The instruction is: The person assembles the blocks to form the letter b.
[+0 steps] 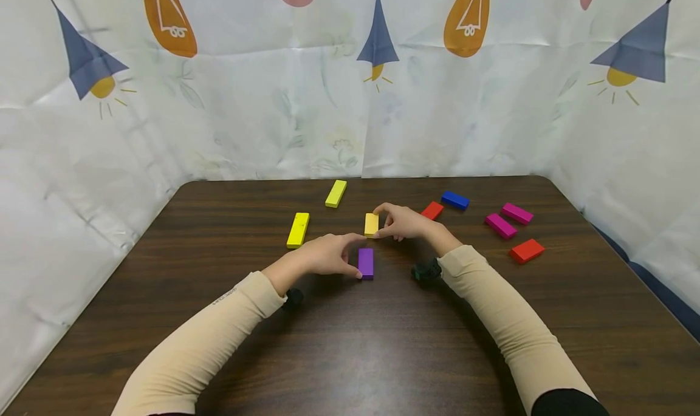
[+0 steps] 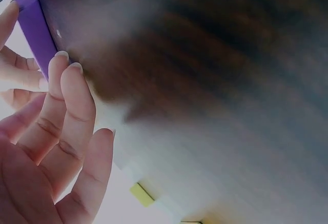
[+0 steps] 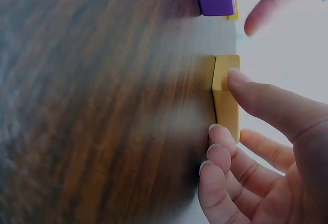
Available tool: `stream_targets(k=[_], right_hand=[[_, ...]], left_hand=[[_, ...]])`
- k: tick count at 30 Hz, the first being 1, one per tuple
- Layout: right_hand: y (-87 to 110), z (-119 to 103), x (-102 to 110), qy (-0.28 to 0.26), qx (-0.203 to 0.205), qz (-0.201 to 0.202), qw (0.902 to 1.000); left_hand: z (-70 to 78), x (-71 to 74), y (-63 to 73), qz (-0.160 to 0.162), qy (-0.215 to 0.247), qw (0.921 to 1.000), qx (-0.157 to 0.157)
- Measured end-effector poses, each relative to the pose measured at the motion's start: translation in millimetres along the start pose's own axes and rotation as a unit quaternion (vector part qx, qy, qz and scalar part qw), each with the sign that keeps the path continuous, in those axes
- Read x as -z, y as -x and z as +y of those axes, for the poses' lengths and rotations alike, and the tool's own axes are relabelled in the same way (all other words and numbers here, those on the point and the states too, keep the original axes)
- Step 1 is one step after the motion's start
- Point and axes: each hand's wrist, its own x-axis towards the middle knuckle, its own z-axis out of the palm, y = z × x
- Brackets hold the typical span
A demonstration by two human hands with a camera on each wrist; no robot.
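My left hand (image 1: 330,254) is beside a purple block (image 1: 366,263) lying on the table. Its thumb touches the block's near end, while the index fingertip stands slightly above and past the far end, apart from it in the right wrist view. The other fingers (image 2: 77,96) stretch out loosely. Just beyond lies an orange-yellow block (image 3: 226,98); my right hand (image 1: 404,223) pinches it lengthwise, thumb on the near end and index finger at the far end. The remaining right fingers (image 3: 218,162) curl beside it near the tabletop.
Two yellow blocks (image 1: 298,230) lie to the left and behind. On the right are a red block (image 1: 432,210) partly behind the right hand, a blue block (image 1: 455,200), two magenta blocks (image 1: 500,226) and another red block (image 1: 527,251). A printed curtain (image 1: 246,118) surrounds the brown table (image 1: 350,355).
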Motion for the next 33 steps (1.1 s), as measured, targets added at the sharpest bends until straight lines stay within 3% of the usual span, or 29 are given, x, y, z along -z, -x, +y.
stream_targets(k=[12, 33], right_hand=[[3.4, 3.1, 0.7, -0.016, 0.03, -0.023, 0.9992], [3.7, 3.1, 0.4, -0.003, 0.036, -0.039, 0.9986]], left_hand=[[-0.1, 2.1, -5.3, -0.003, -0.007, 0.9997, 0.024], [-1.3, 4.3, -12.1, 0.0, -0.03, 0.9985, 0.045]])
